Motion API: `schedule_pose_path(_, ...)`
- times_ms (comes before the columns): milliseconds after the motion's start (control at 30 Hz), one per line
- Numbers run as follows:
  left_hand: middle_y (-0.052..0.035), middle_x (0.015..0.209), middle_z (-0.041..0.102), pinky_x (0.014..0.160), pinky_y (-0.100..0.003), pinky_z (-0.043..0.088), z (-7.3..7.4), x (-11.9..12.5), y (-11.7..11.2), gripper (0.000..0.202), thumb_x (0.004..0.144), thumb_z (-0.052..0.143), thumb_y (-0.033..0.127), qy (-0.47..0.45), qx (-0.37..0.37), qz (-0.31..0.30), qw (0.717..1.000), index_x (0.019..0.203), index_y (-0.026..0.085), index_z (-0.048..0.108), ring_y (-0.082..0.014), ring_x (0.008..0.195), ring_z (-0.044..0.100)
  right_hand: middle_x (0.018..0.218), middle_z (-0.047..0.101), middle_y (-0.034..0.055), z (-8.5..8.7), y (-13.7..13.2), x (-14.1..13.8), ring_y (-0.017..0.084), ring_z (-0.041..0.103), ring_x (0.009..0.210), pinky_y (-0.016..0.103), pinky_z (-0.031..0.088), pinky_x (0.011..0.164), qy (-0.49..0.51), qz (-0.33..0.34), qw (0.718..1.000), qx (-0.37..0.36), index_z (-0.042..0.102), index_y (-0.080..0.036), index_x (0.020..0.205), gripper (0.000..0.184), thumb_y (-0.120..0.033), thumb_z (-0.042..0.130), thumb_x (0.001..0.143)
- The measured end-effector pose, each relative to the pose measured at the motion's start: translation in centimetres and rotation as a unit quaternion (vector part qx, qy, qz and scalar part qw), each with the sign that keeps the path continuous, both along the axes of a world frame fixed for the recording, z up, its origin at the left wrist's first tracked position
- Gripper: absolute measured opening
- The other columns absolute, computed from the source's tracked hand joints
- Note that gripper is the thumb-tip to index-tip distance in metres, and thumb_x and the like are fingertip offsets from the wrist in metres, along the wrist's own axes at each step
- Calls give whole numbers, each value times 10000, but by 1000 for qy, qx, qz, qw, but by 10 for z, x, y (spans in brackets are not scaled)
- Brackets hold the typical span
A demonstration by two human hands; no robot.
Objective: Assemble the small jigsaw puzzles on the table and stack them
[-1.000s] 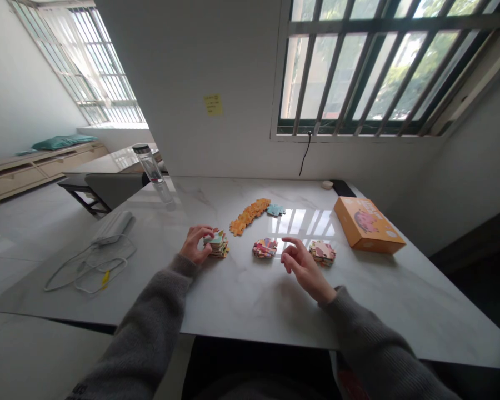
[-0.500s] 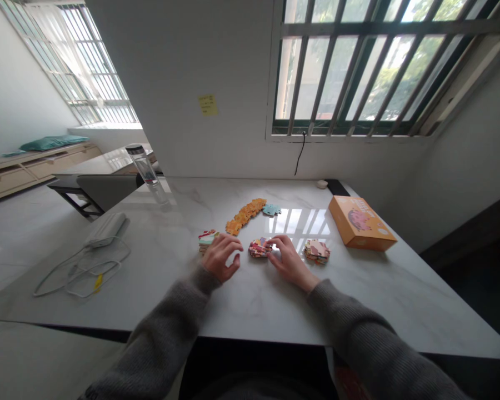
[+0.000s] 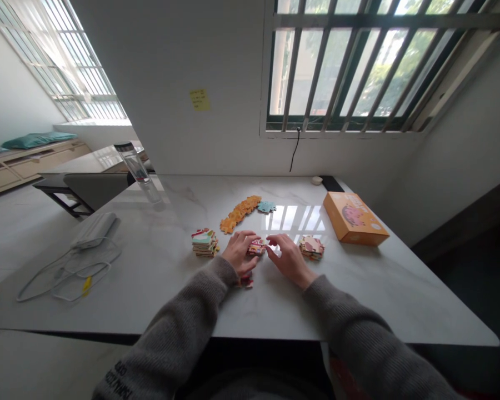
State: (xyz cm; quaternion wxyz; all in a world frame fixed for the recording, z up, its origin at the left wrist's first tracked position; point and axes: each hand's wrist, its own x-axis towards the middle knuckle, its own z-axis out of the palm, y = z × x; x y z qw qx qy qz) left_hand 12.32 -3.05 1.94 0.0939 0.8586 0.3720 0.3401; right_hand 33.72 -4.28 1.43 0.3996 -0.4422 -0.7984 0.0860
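Note:
Both my hands meet over the middle stack of puzzle pieces (image 3: 257, 248) on the white marble table (image 3: 358, 294). My left hand (image 3: 239, 253) curls round the stack's left side. My right hand (image 3: 287, 256) pinches it from the right with bent fingers. A loose red piece (image 3: 246, 282) lies just below my left wrist. A second stack (image 3: 204, 242) stands to the left, apart from my hands. A third stack (image 3: 311, 247) sits close to the right of my right hand. A joined strip of orange pieces (image 3: 239, 213) with a teal piece (image 3: 266, 207) lies farther back.
An orange puzzle box (image 3: 354, 219) rests at the right of the table. A clear water bottle (image 3: 136, 169) stands at the back left. A white power adapter (image 3: 92, 230) with looped cable (image 3: 62, 275) lies at the left. A barred window is behind.
My left hand left the left stack and moved right to the middle stack. My right hand closed in on the same stack. A red piece now lies below my left wrist.

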Motion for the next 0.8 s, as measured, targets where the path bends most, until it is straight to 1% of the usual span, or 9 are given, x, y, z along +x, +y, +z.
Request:
schedule_pose_path(100,-110,1186,584,1000,-461,435,2,-3,-7,411,770,585,200,0,18,11,1000,1181,185,577,-291,1096,513,912,605,62,2,-4,-2,207,588,834,329,484,761,4,5,1000,-19,614,-211,1048,163,-174,504,934)
schedule_pose_path(200,-74,970,626,903,-421,459,1,-7,-13,210,796,514,157,-17,11,9,1000,981,195,607,-255,961,548,899,617,50,1,-10,-3,178,578,776,294,462,719,1,42,998,-47,627,-209,1008,196,-119,471,929)
schedule_pose_path(267,-50,865,613,835,-385,468,-1,-12,-18,169,800,484,140,-21,-13,-15,1000,910,198,598,-225,860,555,899,628,44,0,-14,-4,166,570,757,282,451,710,-6,74,996,-58,628,-206,995,203,-96,475,920)
schedule_pose_path(333,-43,847,605,805,-361,470,-6,-20,-26,177,790,474,132,-8,-38,-35,999,901,197,597,-209,826,553,842,621,27,0,-19,-6,163,557,737,282,442,713,-33,105,992,-68,629,-205,971,165,-100,520,905)
schedule_pose_path(400,-53,900,612,817,-365,465,-9,-30,-36,182,785,497,149,28,-54,-29,998,923,195,607,-218,869,555,786,603,7,1,-26,-9,169,550,737,293,439,733,-76,139,984,-79,632,-207,960,95,-159,621,879)
schedule_pose_path(433,-61,947,618,838,-379,459,-11,-35,-41,186,788,522,172,51,-59,-19,997,947,197,616,-231,909,553,794,606,7,2,-30,-12,177,556,761,302,442,753,-96,154,980,-84,631,-209,969,123,-212,683,857)
schedule_pose_path(567,-72,1100,614,916,-433,416,-11,-50,-62,294,810,608,273,122,-67,6,990,1098,226,641,-273,1022,528,991,634,56,6,-43,-24,235,578,946,369,451,863,-148,177,970,-82,603,-206,1021,411,-419,823,747)
schedule_pose_path(633,-71,1103,606,910,-433,410,-11,-52,-67,347,825,613,291,140,-72,8,988,1168,242,633,-274,1026,526,1019,625,69,5,-45,-28,249,571,966,394,451,883,-165,158,971,-77,587,-202,1018,401,-408,812,757)
schedule_pose_path(800,-71,1040,595,876,-420,425,-21,-47,-62,649,770,682,334,157,-88,-17,983,1385,242,497,-277,981,530,1049,610,78,0,-39,-23,251,546,996,398,460,887,-154,108,980,-63,575,-206,1036,174,-246,663,891)
